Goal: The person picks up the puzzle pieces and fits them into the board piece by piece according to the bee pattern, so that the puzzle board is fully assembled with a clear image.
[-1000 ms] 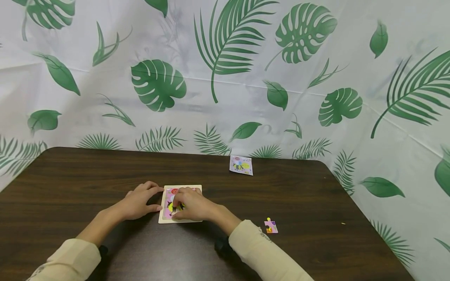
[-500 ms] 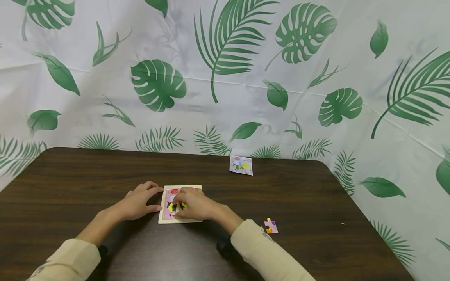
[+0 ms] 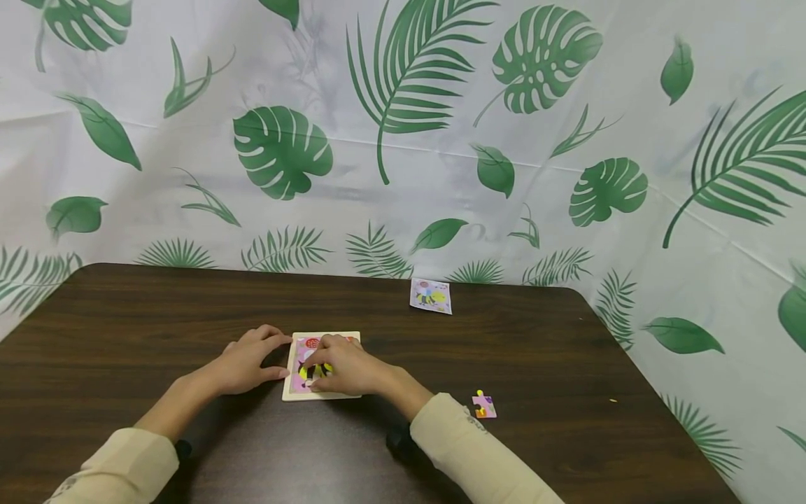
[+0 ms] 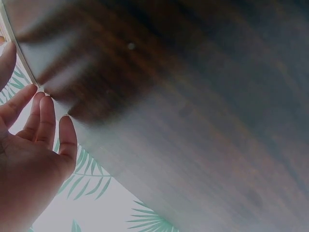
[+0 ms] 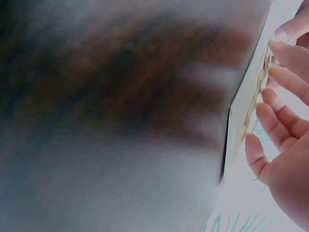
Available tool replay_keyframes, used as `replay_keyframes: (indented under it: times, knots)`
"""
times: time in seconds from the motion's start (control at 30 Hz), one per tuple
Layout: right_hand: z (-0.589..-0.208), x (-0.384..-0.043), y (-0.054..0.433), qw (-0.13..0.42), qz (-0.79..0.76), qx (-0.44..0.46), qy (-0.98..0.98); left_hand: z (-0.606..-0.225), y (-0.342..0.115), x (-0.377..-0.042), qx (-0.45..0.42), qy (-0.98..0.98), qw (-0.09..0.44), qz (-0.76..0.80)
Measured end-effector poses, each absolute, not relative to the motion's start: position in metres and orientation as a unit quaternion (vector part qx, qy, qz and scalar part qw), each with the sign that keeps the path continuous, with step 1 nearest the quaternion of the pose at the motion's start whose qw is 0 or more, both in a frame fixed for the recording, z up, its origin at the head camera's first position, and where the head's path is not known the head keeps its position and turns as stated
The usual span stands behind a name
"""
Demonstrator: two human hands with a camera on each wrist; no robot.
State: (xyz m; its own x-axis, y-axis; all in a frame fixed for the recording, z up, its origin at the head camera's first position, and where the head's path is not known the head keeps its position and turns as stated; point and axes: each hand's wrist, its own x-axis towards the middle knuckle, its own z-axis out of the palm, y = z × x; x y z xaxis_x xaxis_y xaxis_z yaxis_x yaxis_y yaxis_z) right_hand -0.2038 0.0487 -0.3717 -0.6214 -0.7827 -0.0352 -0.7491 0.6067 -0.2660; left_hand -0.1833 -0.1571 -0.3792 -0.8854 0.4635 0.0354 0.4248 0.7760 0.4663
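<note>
A small jigsaw puzzle (image 3: 305,385) with a bee on pink lies in a pale wooden tray (image 3: 322,397) on the dark table. My left hand (image 3: 248,360) is at the tray's left side, fingertips and thumb right at its edge; this hand (image 4: 38,150) also shows in the left wrist view. Over the puzzle's right half lies my right hand (image 3: 349,367), its spread fingertips on the pieces and a gap between thumb and index finger. In the right wrist view, the fingers (image 5: 277,123) meet the puzzle surface at several places. The hand hides the pieces beneath it.
A loose pink puzzle piece (image 3: 483,405) with yellow and orange parts lies to the right of my right forearm. A picture card (image 3: 431,296) of the same bee sits at the table's far edge. Behind the table hangs a white cloth (image 3: 403,203) with green leaves.
My right fingers shift slightly over the puzzle, the index fingertip ending a little further left. The left hand, tray, loose piece and card stay in place.
</note>
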Motion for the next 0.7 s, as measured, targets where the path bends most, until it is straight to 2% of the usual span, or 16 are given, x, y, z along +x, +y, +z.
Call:
replay_keyframes:
  times: [0.7]
  knots:
    - [-0.3704,-0.2036,0.0477,0.081,-0.108,-0.423,0.896,-0.3799,-0.1581,-0.1848,0.242,0.941,0.033,0.232]
